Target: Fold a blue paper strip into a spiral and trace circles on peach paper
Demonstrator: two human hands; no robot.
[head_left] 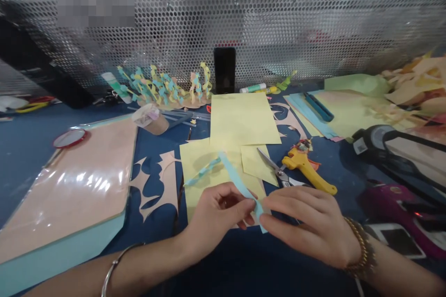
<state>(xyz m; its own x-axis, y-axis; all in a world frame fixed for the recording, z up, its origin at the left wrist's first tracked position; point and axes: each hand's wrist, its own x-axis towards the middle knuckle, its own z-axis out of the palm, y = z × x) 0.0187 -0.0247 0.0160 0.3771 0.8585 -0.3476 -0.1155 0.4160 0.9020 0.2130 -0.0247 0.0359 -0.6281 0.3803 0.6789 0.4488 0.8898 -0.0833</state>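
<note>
My left hand and my right hand meet low in the middle of the view, and their fingertips pinch a pale blue paper strip. The strip rises from my fingers and slants up-left over pale yellow paper sheets. A twisted blue paper strip lies on the yellow paper just beyond my left hand. Steel scissors lie above my right hand, their handles hidden behind it. Touching neither hand, a yellow-handled tool sits beside them.
A curly blue-and-yellow paper construction, an upright black phone and glue sticks line the back. A plastic-covered pink board fills the left. Pink paper cutouts lie beside it. A black bag and paper scraps crowd the right.
</note>
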